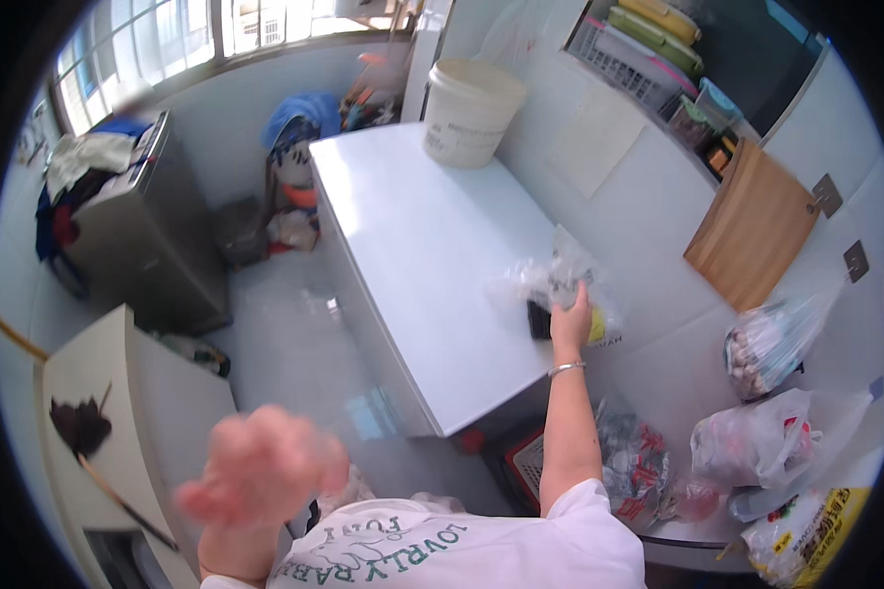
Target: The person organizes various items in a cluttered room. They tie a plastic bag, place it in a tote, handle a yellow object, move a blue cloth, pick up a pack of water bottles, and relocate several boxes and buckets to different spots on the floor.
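Observation:
My right hand (572,316) reaches onto the near right corner of a white chest freezer's lid (442,243) and grips a crinkled clear plastic bag (534,280). Beside that hand on the lid lie a small black object (538,321) and a yellow item (597,324), partly covered by my hand and the plastic. A metal bracelet (566,368) circles my right wrist. My left hand (265,464) is raised close to the camera at the lower left, blurred, its fingers curled; whether it holds anything cannot be made out.
A lidded white bucket (468,118) stands at the freezer's far end. A wooden cutting board (755,221) leans at the right wall, above several filled plastic bags (751,442). A grey appliance piled with cloths (162,243) stands left, with a pale cabinet (88,361) nearer.

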The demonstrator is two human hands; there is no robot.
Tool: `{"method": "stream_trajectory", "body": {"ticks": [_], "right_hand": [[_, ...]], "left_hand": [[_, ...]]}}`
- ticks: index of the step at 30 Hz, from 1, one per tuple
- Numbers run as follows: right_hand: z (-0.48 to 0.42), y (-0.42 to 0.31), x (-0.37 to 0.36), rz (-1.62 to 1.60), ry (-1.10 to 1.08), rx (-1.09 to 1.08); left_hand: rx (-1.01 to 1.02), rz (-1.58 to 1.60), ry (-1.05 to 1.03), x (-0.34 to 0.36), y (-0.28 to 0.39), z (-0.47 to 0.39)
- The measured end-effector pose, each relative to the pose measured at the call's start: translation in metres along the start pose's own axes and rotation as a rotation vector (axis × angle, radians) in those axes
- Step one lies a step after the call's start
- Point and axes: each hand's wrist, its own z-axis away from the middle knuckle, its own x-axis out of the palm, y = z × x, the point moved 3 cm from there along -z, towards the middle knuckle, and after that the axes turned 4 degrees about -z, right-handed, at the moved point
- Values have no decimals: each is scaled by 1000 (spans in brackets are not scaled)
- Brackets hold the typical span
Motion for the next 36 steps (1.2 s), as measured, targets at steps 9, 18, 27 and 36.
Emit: {"method": "stream_trajectory", "body": {"ticks": [9,18,27,36], "right_hand": [[-19,-111,-27,-263,334,-223],[47,-185,50,-658,33,-415],[74,-144,95,-441,-582,-238],[68,-160,136,-230,-634,-126]], "left_hand": [[-826,-503,-2,-202,-108,-73],[-1067,-297,516,-317,-191,-125],[-1009,-371,613,-379,-224,-170],[-1047,-552,344,-391,-271,-277]]}}
